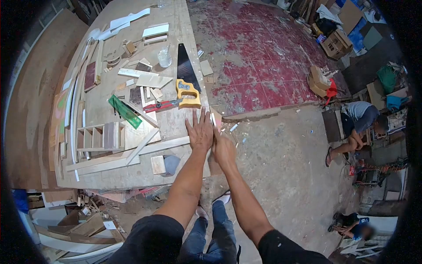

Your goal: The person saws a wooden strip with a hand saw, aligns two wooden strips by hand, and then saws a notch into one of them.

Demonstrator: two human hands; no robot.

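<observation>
My left hand lies flat with its fingers apart near the table's right edge, over the end of a long pale wooden strip. Right beside it, my right hand is closed just past the edge, its forefinger pointing forward. Whatever its fingers hold is hidden; a thin pale piece shows by the fingertips. Just ahead of my left fingertips is a handsaw with a yellow handle and black blade. A red-handled tool touches the saw handle's left side. A wooden block rests left of my left forearm.
Wood offcuts, a glass jar, a green packet and a small compartmented wooden frame lie on the worktable. Two other people sit low at the right, one in a grey shirt. Cardboard boxes stand at the back right.
</observation>
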